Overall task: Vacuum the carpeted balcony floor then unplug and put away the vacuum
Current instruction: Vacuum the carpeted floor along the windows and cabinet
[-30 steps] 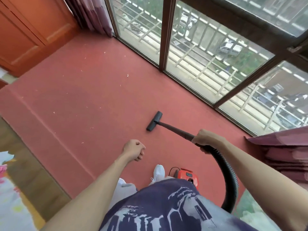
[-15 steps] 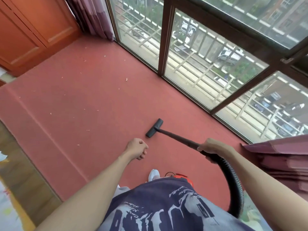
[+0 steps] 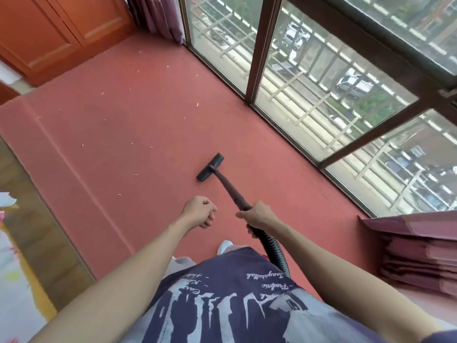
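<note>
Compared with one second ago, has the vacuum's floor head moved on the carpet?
Yes. The floor head has slid left across the carpet, away from the window post, with the right hand gripping the wand.

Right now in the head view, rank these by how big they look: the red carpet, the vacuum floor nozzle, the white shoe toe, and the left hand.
1. red carpet
2. left hand, though it is nearer the camera, so its size is exaggerated
3. vacuum floor nozzle
4. white shoe toe, mostly hidden by the shirt
</note>
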Demonstrator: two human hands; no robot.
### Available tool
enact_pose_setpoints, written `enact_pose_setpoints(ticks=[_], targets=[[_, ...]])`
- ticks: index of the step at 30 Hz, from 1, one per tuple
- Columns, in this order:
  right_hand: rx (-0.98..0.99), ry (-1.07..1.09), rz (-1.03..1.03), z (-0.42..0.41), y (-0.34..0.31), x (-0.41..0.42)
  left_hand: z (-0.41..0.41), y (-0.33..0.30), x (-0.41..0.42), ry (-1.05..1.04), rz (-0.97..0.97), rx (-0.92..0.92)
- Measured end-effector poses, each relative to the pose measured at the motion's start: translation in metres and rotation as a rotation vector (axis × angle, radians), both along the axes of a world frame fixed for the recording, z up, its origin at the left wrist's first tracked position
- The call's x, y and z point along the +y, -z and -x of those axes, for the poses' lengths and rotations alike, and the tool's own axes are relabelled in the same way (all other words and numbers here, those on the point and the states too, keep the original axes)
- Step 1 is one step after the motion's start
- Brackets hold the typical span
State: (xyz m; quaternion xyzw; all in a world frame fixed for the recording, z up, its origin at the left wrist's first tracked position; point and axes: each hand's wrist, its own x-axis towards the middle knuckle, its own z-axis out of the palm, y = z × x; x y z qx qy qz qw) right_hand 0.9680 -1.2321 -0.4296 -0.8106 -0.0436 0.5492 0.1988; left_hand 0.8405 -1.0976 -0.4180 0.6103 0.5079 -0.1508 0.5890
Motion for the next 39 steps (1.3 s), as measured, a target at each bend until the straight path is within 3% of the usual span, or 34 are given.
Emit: enact_pose_setpoints(ticks=[10,17,24,30,39], targets=[[0.161,-0.009,0.079,0.043,0.021,0.011,0.114,0.004,0.012,-0.334,0.008,0.085],[0.025,-0.125,0.007,0.110,0.016,0.071,0.185,-0.001,0.030,-0.433,0.023,0.081],[0.008,-0.201,0.010,0.173,-0.002,0.107,0.245,-0.011,0.057,-0.460,0.046,-0.010],[-0.040,-0.312,0.023,0.231,-0.003,0.132,0.315,-0.012,0.081,-0.678,0.097,-0.128],[-0.041,-0.418,0.070,0.276,-0.009,0.180,0.403,0.007,0.078,-0.869,0.179,-0.099]])
